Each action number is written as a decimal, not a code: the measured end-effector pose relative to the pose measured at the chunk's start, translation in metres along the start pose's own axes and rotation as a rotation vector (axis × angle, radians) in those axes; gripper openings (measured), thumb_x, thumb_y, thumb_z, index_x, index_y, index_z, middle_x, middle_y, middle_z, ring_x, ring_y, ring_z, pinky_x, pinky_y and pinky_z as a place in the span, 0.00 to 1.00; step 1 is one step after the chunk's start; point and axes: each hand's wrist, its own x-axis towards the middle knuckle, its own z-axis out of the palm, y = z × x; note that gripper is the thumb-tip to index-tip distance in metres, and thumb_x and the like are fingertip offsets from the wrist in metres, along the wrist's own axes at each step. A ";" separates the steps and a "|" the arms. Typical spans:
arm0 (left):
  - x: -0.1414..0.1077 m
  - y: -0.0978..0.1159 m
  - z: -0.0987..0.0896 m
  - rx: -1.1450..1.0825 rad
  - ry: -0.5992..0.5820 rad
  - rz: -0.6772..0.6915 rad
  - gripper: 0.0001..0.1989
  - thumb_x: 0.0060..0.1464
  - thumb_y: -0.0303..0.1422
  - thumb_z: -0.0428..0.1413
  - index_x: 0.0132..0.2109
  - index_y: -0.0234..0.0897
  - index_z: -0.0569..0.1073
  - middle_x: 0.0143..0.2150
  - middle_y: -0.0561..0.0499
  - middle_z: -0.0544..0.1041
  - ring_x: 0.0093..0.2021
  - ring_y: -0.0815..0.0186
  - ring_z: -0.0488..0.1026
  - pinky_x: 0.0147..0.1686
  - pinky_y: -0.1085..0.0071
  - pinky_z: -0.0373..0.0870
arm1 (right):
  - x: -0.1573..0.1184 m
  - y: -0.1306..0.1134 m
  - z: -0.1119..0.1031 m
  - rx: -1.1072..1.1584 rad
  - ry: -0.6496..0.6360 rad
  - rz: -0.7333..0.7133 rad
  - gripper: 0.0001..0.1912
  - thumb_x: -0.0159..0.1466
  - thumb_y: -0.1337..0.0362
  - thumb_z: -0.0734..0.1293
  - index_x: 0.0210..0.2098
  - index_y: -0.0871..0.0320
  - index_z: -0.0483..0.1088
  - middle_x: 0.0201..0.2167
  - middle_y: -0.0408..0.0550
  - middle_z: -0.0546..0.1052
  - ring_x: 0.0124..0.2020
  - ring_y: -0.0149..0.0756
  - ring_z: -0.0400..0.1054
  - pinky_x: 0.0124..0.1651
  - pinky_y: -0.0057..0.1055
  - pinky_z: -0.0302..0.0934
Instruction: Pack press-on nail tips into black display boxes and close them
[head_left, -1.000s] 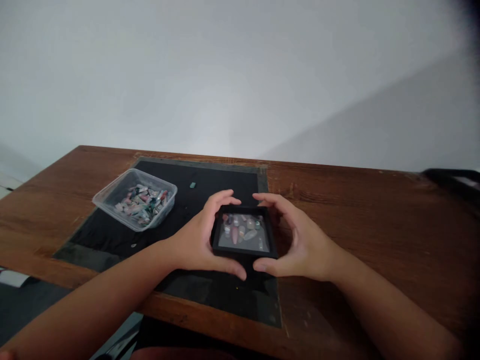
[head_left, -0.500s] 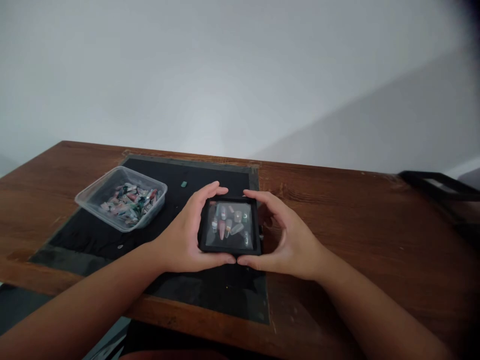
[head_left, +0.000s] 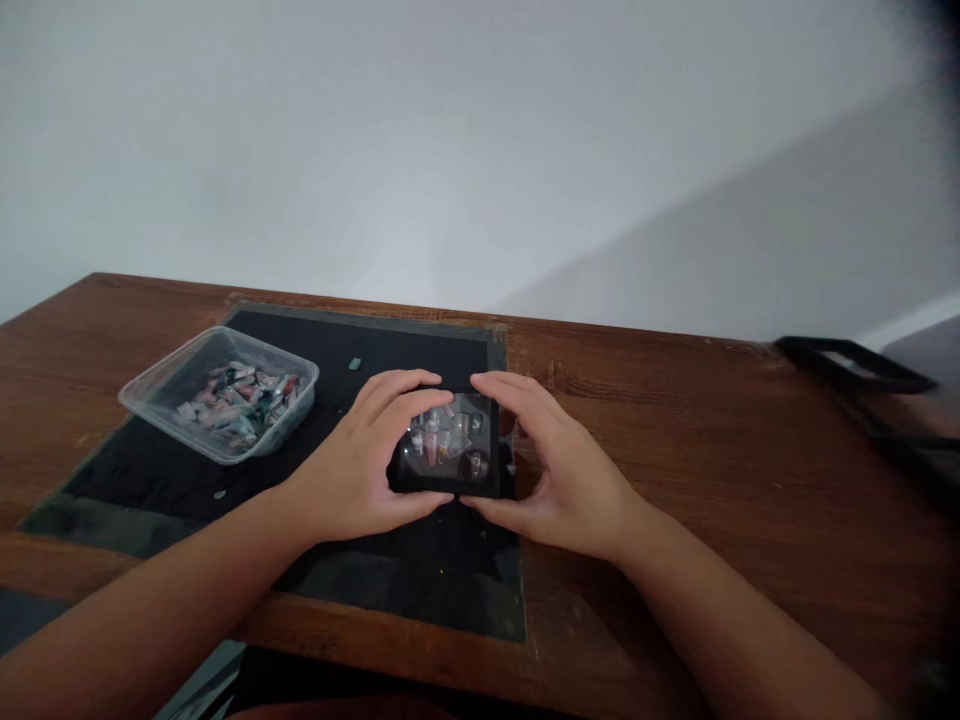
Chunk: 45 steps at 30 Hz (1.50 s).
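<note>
- In the step in hand, the left hand (head_left: 341, 465) and right hand (head_left: 574, 475), two in all, seem to be steadying one small black box (head_left: 450, 452) between them.
- Thumbs are pressing its near edge and fingers are curling around its far edge, both hands gripping; one left finger is crossing its window.
- Any next move is calling, I judge, for an even, level grip.
- Inside, several nail-shaped pieces (head_left: 432, 447) are showing; covering fingers are preventing an exact count.
- The box is sitting on or just over one dark mat (head_left: 405, 578); I cannot tell which.
- Left of the box, one pale chip (head_left: 220, 494) is lying, and one clear tub (head_left: 161, 386) is holding pieces too jumbled to count.
- Beyond the box, leftward, one green piece (head_left: 355, 364) is resting.
- Far right of the box, one black frame (head_left: 799, 355) is lying.
</note>
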 end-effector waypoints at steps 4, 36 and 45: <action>0.001 0.001 -0.003 0.035 -0.042 -0.016 0.37 0.55 0.41 0.68 0.68 0.42 0.64 0.71 0.37 0.67 0.71 0.45 0.66 0.71 0.45 0.67 | 0.000 0.002 0.001 0.011 0.008 0.011 0.52 0.57 0.58 0.81 0.75 0.51 0.57 0.69 0.61 0.70 0.67 0.56 0.69 0.58 0.50 0.77; 0.003 0.003 -0.010 0.052 -0.080 0.043 0.18 0.55 0.39 0.69 0.49 0.40 0.75 0.67 0.37 0.69 0.66 0.45 0.70 0.64 0.44 0.71 | -0.002 0.002 -0.001 0.091 -0.032 0.095 0.55 0.54 0.56 0.84 0.74 0.45 0.58 0.67 0.54 0.71 0.45 0.41 0.74 0.46 0.41 0.77; 0.004 0.005 -0.011 0.071 0.001 0.066 0.27 0.54 0.42 0.70 0.57 0.40 0.73 0.67 0.36 0.71 0.65 0.46 0.72 0.66 0.45 0.70 | -0.003 -0.006 0.003 0.407 0.015 0.258 0.63 0.52 0.52 0.86 0.77 0.39 0.50 0.71 0.55 0.66 0.45 0.41 0.73 0.44 0.43 0.78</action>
